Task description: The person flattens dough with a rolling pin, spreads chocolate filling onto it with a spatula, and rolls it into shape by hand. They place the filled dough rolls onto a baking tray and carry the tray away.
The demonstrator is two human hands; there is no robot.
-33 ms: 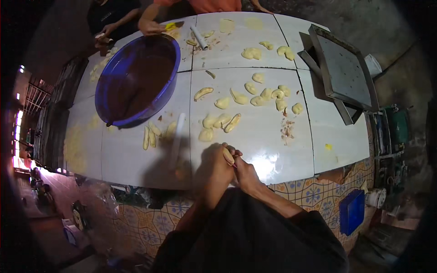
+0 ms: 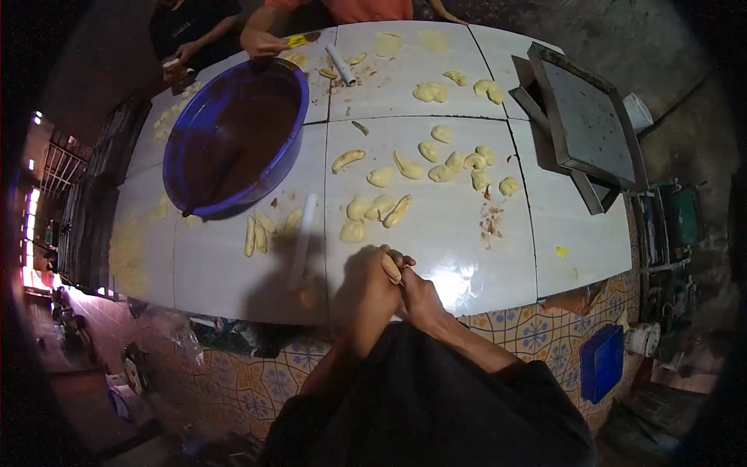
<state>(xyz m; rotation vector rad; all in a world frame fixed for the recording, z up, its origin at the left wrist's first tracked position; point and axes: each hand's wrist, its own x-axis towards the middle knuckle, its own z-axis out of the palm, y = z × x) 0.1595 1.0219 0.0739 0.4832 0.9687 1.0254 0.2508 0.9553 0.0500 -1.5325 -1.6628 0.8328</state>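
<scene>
At the near edge of the white table my left hand (image 2: 376, 284) is closed around a light-tan banana (image 2: 391, 268). Its upper end shows between the fingers; the rest is covered. My right hand (image 2: 420, 296) presses in from the right, fingers bent against the banana's lower end. Whether it grips anything besides the banana is hidden. Just beyond my hands lie lumps of pale dough (image 2: 352, 231) and a peeled banana (image 2: 398, 211). Left of them, a white tube-like roller (image 2: 305, 241) lies lengthwise beside several banana pieces (image 2: 255, 236).
A large blue basin (image 2: 294, 148) holding brown stuff stands at the left. Metal trays (image 2: 595, 117) are stacked at the right. More dough lumps (image 2: 457, 161) and another white roller (image 2: 340, 64) lie farther back. A co-worker's hand (image 2: 263, 44) holds a yellow-handled tool (image 2: 302, 40).
The co-worker's hand with the yellow-handled tool has shifted slightly right and away. My own hands stay in the same place around the banana.
</scene>
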